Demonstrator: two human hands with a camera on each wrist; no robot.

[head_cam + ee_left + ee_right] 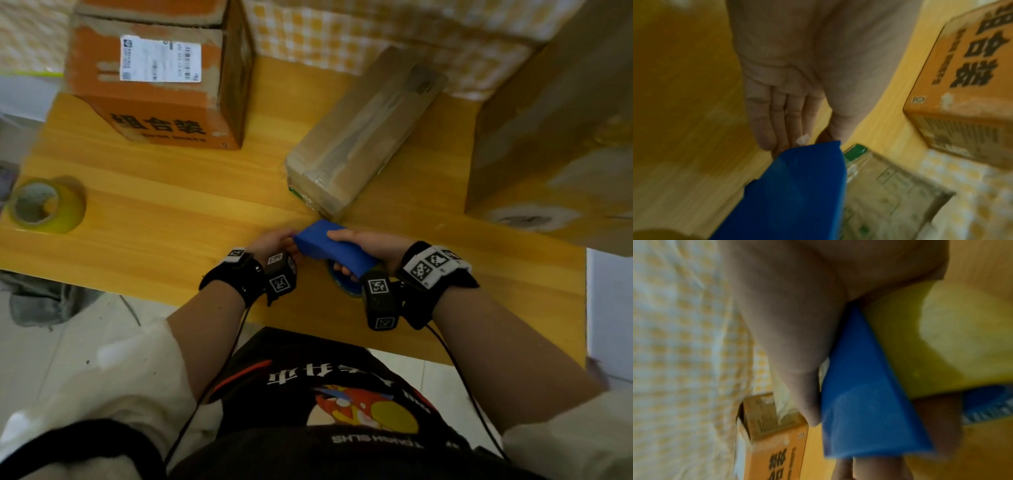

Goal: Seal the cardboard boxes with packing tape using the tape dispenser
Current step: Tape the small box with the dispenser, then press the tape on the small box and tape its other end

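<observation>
A blue tape dispenser (329, 251) is held just above the wooden table (171, 212) near its front edge. My right hand (342, 253) grips its handle, thumb on top and fingers curled underneath. In the right wrist view the dispenser (859, 402) carries a yellow tape roll (951, 345). My left hand (291, 240) pinches the dispenser's front tip (797, 194) between straight fingers (764, 129) and thumb; whether tape is between them is hidden. A long brown box (359, 137) wrapped in clear tape lies just beyond the hands. An orange box (161, 85) stands at the back left.
A spare roll of yellow tape (48, 205) lies at the table's left end. A large brown box (555, 137) fills the right side. A yellow checked cloth (376, 31) runs behind the table. Bare wood lies between the spare roll and my hands.
</observation>
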